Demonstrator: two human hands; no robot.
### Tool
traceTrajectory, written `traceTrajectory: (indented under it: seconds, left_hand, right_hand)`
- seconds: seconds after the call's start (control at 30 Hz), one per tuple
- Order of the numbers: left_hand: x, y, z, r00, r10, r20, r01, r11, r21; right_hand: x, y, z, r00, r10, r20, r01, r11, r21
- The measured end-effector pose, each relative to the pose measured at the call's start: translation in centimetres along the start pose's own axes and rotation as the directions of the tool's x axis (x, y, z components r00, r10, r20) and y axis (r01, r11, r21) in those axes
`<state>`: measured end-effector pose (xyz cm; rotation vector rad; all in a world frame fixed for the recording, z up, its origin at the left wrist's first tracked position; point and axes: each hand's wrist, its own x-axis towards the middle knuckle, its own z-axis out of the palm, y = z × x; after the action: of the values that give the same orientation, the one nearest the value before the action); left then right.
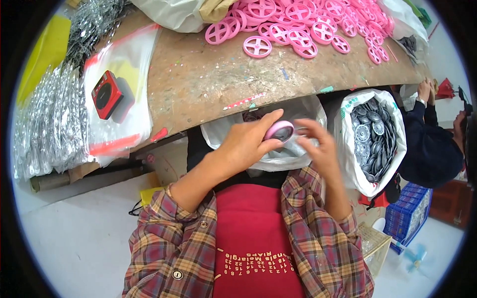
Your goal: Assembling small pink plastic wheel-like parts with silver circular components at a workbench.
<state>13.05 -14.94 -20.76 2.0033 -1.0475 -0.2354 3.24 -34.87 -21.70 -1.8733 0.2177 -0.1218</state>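
My left hand point(243, 144) holds a small pink toy wheel point(271, 129) between thumb and fingers, with a dark grey disc point(284, 133) in its middle. Just to the right of it, apart from the wheel, is my right hand point(318, 146); motion blurs it somewhat, but its thumb and fingers are spread and nothing shows between them. Both hands are above a white plastic bag point(298, 163) that lies open in front of me, its contents mostly hidden. At the right, a white sack point(345, 144) holds many grey wheel discs point(370, 134).
Pink spoked wheels point(257, 46) are heaped across the back of the worktable point(198, 79). On the left, a red and black box-shaped device point(107, 95) rests on clear bags point(134, 74), beside silvery wrapped pieces point(52, 119). A blue crate point(407, 211) and another person point(432, 144) are at the right.
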Motion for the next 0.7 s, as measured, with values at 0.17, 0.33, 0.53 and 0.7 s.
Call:
traceTrajectory:
  seconds: [0.17, 0.33, 0.53, 0.7]
  left_hand:
    - [5.6, -2.1, -4.0, 0.951, 0.045, -0.306, -0.002, 0.99, 0.141]
    - [10.9, -7.5, -3.6, 0.882, 0.275, -0.382, -0.059, 0.87, 0.49]
    - [10.6, -8.1, -3.4, 0.867, 0.313, -0.387, -0.005, 0.782, 0.623]
    - [7.0, -6.0, -2.9, 0.875, -0.038, -0.483, -0.025, 0.992, -0.124]
  right_hand:
    - [-1.2, 5.2, -12.9, 0.839, 0.0, -0.545, -0.217, 0.917, -0.335]
    - [-5.6, 11.9, -17.9, 0.947, 0.047, -0.318, -0.298, 0.502, -0.812]
    - [-4.8, 10.2, -17.1, 0.917, 0.095, -0.388, -0.349, 0.662, -0.663]
    - [-4.6, 9.6, -16.4, 0.904, 0.15, -0.4, -0.389, 0.676, -0.626]
